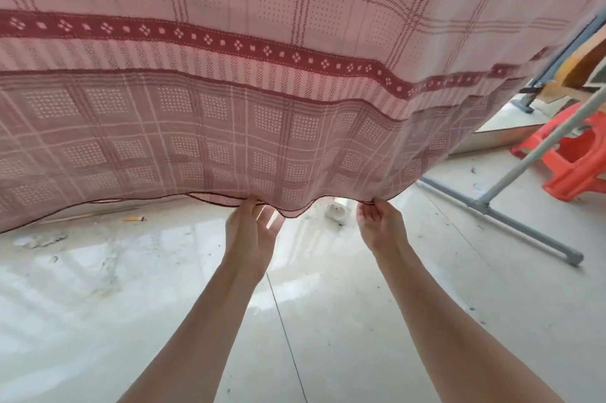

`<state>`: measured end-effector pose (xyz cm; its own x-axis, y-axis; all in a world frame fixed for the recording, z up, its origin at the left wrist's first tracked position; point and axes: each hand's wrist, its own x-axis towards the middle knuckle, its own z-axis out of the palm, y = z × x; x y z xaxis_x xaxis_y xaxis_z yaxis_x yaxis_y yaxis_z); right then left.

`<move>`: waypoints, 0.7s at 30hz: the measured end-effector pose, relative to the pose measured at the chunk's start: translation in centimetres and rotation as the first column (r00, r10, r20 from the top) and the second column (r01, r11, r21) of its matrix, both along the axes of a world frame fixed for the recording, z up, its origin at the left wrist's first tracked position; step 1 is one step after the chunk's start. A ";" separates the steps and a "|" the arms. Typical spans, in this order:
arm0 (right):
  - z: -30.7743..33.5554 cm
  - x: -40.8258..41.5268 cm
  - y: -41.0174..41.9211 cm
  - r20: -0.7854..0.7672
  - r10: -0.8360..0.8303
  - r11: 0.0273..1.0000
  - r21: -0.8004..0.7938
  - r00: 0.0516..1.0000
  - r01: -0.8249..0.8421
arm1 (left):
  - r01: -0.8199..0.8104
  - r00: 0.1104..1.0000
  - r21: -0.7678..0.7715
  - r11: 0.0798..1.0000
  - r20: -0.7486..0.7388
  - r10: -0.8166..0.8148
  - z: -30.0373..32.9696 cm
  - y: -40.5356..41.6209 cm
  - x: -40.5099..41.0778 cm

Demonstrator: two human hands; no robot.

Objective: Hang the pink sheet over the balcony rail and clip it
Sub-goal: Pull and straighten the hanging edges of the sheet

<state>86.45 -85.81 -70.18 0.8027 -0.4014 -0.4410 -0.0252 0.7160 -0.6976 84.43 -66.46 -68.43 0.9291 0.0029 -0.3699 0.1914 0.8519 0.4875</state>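
Note:
The pink sheet (pixel 262 81), checked with a dark red patterned band, hangs down in front of me and fills the upper half of the view. Whatever it hangs over is out of frame above. Its bottom hem waves just above the floor. My left hand (pixel 251 232) pinches the hem near the middle, fingers curled up behind the cloth. My right hand (pixel 382 225) grips the same hem a little to the right. No clips are in view.
A grey metal drying-rack leg and foot bar (pixel 501 222) run across the floor at right. Behind the rack stands an orange plastic stool (pixel 577 156). A small white object (pixel 337 210) and a yellow lighter (pixel 132 219) lie on the pale tiled floor.

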 end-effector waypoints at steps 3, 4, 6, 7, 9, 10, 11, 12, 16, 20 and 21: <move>0.7 -0.8 -1.0 -0.001 -0.142 0.982 0.127 0.990 0.140 | 0.005 1.000 0.057 0.998 -0.002 -0.005 -0.6 0.7 0.0; 1.4 -1.3 -1.1 -0.007 -0.163 0.977 0.138 0.987 0.163 | -0.011 1.000 0.084 0.996 -0.021 0.013 -0.5 0.9 0.1; 1.4 -1.7 -1.0 0.015 -0.143 0.985 0.099 0.990 0.141 | -0.053 0.997 0.080 0.995 -0.043 0.057 -0.4 1.2 0.4; 1.7 -1.7 -0.9 0.003 -0.135 0.988 0.082 0.991 0.134 | -0.067 0.996 0.092 0.993 -0.052 0.072 -0.4 1.4 0.5; 1.4 -1.9 -0.8 0.020 -0.146 0.978 0.155 0.989 0.141 | -0.077 0.995 0.129 0.989 -0.055 0.085 -0.3 1.9 0.3; 1.7 -2.1 -0.7 0.038 -0.166 0.956 0.253 0.985 0.151 | -0.080 0.994 0.139 0.987 -0.059 0.089 -0.3 2.2 0.2; 1.8 -2.0 -0.6 0.048 -0.163 0.940 0.312 0.985 0.140 | -0.087 0.993 0.137 0.987 -0.063 0.096 -0.3 2.5 0.2; 2.2 -2.1 -0.5 0.069 -0.156 0.930 0.347 0.985 0.123 | -0.100 0.992 0.113 0.989 -0.068 0.108 -0.4 2.7 0.4; 4.1 -1.9 -1.7 0.073 -0.045 0.960 0.277 0.996 0.023 | -0.102 0.993 -0.175 0.979 -0.070 0.091 0.4 1.6 0.6; 4.4 -1.3 -3.9 0.093 0.070 0.973 0.212 0.993 -0.088 | 0.074 0.997 -0.258 0.963 0.035 -0.067 1.2 -4.5 -1.1; 4.2 -1.1 -4.5 0.094 0.112 0.971 0.203 0.989 -0.129 | 0.099 0.995 -0.217 0.971 0.017 -0.097 1.3 -6.5 -1.4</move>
